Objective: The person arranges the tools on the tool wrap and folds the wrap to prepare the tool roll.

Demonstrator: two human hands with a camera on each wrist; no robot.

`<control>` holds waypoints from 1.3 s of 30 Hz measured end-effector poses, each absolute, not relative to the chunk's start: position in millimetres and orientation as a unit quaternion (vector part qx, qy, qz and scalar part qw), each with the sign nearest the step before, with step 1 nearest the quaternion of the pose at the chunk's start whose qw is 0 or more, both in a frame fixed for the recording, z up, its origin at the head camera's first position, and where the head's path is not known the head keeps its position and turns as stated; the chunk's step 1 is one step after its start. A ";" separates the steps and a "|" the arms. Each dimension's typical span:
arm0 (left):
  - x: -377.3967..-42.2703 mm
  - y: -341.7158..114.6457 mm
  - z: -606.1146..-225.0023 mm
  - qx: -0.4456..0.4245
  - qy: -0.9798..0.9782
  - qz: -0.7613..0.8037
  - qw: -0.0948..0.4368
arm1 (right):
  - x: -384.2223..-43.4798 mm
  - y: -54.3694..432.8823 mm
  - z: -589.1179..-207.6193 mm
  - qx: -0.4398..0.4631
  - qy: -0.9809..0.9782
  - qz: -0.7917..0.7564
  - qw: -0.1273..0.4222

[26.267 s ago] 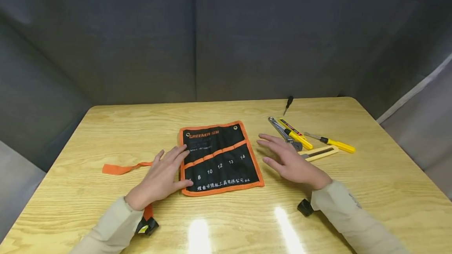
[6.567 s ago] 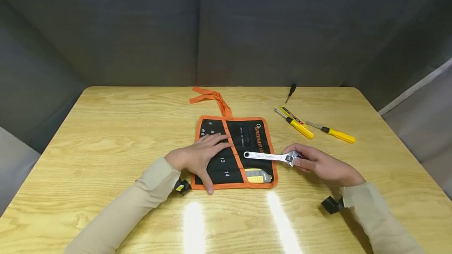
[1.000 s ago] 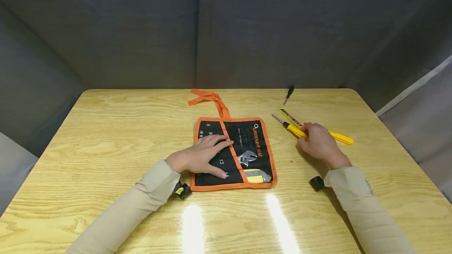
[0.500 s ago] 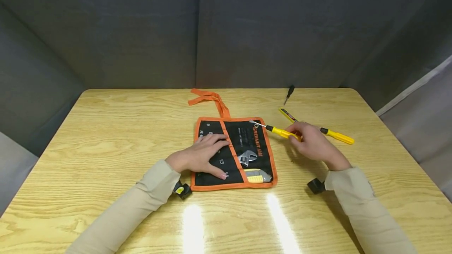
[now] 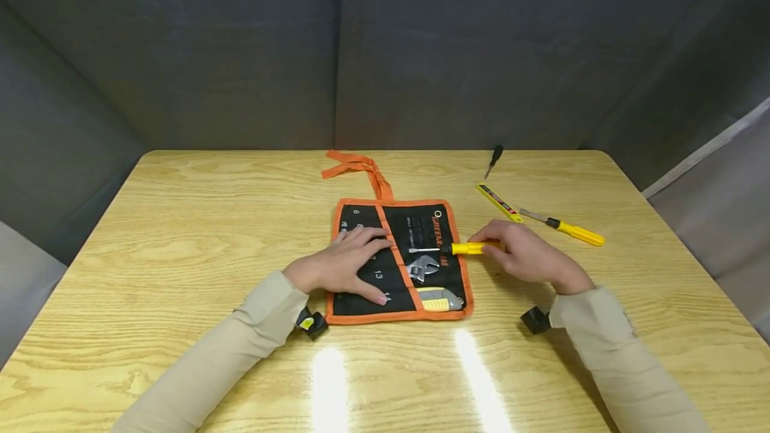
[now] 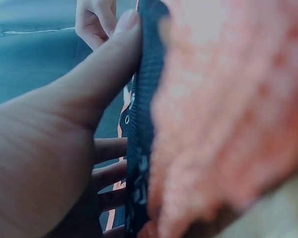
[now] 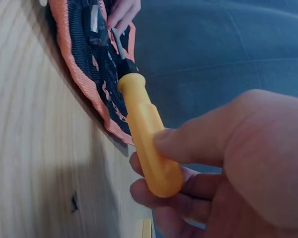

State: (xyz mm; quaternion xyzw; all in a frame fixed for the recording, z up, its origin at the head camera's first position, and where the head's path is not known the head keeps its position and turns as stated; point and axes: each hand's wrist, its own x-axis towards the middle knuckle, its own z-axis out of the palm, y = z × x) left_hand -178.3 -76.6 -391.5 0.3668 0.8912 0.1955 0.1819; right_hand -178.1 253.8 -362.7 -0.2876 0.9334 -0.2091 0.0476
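Observation:
A black tool pouch with orange trim [image 5: 421,219] lies flat on the table, pockets facing up. Spread fingers of my left hand [image 5: 339,266] rest on its numbered pocket side, near the orange pocket edge. My right hand [image 5: 529,252] pinches the yellow handle of a screwdriver [image 7: 146,134] between thumb and fingers. Its metal shaft points left over the pouch, the tip close to the pocket edge and my left fingertips. An adjustable wrench [image 5: 423,268] sticks head-out from one pocket. Beside it, a yellow and grey utility knife [image 5: 439,299] sits in the end pocket.
Right of the pouch lie another yellow screwdriver [image 5: 574,229] and a flat yellow strip with a red and black label [image 5: 499,202]. Farther back is a small black-handled screwdriver [image 5: 494,159]. Orange ties [image 5: 373,176] trail from the pouch's far edge.
Earlier the pouch was turned, and the wrench and knife went into pockets. Within the last second my right hand lifted the screwdriver and carried it left over the pouch. My left hand stayed put.

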 end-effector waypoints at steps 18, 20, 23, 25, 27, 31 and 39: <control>-178.0 -77.0 -390.4 0.374 0.892 0.192 0.167 | -182.9 228.2 -373.6 -0.308 0.927 -0.205 0.064; -177.9 -76.7 -390.6 0.374 0.892 0.193 0.165 | -184.1 223.5 -373.3 -0.311 0.925 -0.207 0.068; -177.9 -76.3 -390.9 0.374 0.892 0.193 0.165 | -186.4 217.3 -373.5 -0.315 0.924 -0.206 0.067; -177.8 -75.9 -390.9 0.373 0.892 0.194 0.166 | -188.0 213.9 -373.9 -0.323 0.922 -0.204 0.066; -177.9 -75.8 -391.0 0.373 0.892 0.194 0.167 | -189.8 210.4 -375.0 -0.335 0.917 -0.206 0.068; -177.9 -75.7 -391.5 0.374 0.891 0.196 0.166 | -192.1 204.9 -376.9 -0.346 0.911 -0.212 0.070; -178.8 -76.4 -393.4 0.373 0.892 0.195 0.167 | -191.7 199.9 -376.5 -0.353 0.915 -0.190 0.049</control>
